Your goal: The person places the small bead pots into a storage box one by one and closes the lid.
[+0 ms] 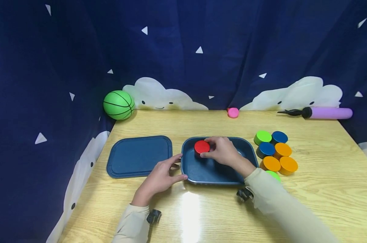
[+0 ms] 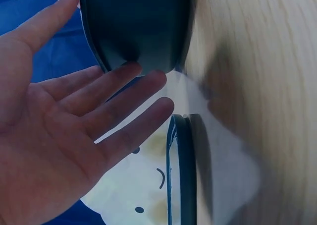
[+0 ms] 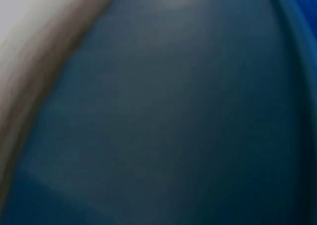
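Observation:
A dark blue rectangular box [image 1: 215, 173] lies lengthwise on the table. Inside its left part, my right hand [image 1: 224, 150] pinches a short red cylinder [image 1: 201, 146] between thumb and fingers. My left hand [image 1: 160, 177] is at the box's left end, fingers spread and fairly straight, fingertips right at the rim. In the left wrist view the palm of the left hand [image 2: 64, 116] faces the camera, its fingers overlapping the box's end wall [image 2: 141, 27]. Blurred box interior [image 3: 163, 111] fills most of the right wrist view; the red cylinder is out of sight there.
A flat dark blue lid [image 1: 139, 157] lies left of the box. Right of it stand several short cylinders in green, blue and orange [image 1: 270, 164]. Toward the back are a green ball [image 1: 119, 105], a small pink round thing [image 1: 233, 112] and a purple hand pump [image 1: 331, 113].

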Available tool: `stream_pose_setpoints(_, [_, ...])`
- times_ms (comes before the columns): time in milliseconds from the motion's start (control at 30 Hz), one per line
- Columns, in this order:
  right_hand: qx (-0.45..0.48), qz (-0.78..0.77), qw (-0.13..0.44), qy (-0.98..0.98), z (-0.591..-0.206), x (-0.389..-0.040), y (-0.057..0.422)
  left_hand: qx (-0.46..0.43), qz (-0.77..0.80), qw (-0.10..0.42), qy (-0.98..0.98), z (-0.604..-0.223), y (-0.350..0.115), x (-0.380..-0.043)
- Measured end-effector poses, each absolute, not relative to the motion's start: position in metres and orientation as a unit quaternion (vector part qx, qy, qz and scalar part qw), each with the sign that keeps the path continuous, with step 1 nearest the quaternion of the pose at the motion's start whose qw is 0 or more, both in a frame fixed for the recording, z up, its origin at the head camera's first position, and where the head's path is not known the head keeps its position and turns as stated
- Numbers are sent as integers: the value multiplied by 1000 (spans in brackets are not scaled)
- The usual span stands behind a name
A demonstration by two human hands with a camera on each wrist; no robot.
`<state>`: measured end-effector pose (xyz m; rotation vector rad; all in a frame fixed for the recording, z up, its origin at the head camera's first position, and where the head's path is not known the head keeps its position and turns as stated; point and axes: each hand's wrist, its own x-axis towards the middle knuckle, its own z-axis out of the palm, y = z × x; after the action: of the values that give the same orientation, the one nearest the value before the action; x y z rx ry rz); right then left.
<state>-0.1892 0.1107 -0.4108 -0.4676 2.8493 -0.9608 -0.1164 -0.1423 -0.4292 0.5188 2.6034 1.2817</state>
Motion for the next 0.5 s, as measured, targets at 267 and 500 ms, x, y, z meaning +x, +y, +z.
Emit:
stream_pose_setpoints(267, [-143, -300, 73, 940, -425, -193, 88, 170, 438, 92, 878, -433, -141, -116])
stream_pose_setpoints(500, [-137, -292, 81, 943, -428, -193, 78, 165, 449, 100, 873, -433, -140, -117])
